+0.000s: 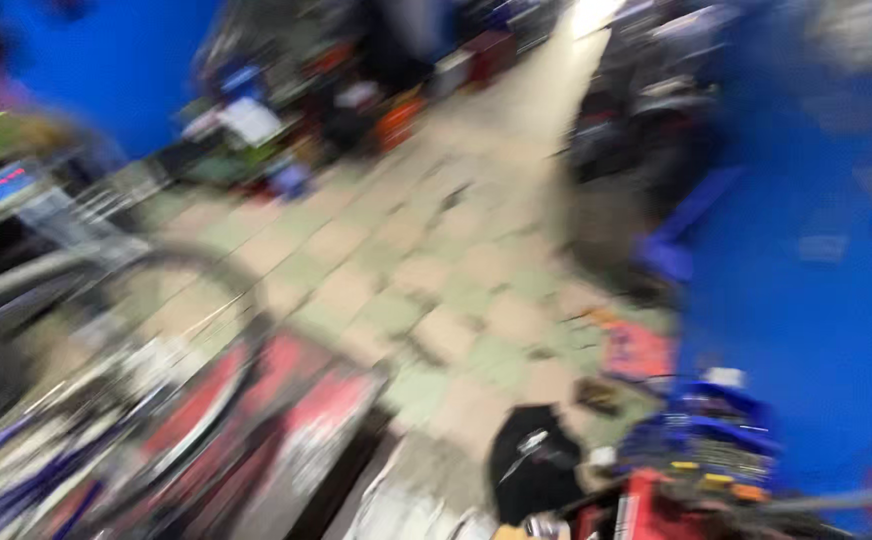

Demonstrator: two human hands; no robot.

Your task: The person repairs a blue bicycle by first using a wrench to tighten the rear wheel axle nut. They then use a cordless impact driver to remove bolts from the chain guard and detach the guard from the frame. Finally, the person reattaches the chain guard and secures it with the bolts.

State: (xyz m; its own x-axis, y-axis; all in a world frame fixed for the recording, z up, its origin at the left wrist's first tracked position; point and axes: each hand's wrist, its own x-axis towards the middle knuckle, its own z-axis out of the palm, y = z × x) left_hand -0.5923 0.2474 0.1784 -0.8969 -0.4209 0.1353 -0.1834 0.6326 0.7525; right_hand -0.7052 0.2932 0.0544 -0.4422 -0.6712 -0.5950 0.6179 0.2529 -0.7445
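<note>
One bicycle wheel seen at left | tiled floor | blue wall | one black, possibly cloth, item | hands unseen, grip cannot be told.

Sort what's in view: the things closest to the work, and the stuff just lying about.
Closest to the work (no hand shows, and the picture is blurred):
bicycle wheel
red mat under the wheel

Lying about:
blue crate
black bag
tiled floor
blue wall
clutter along the far wall
</note>
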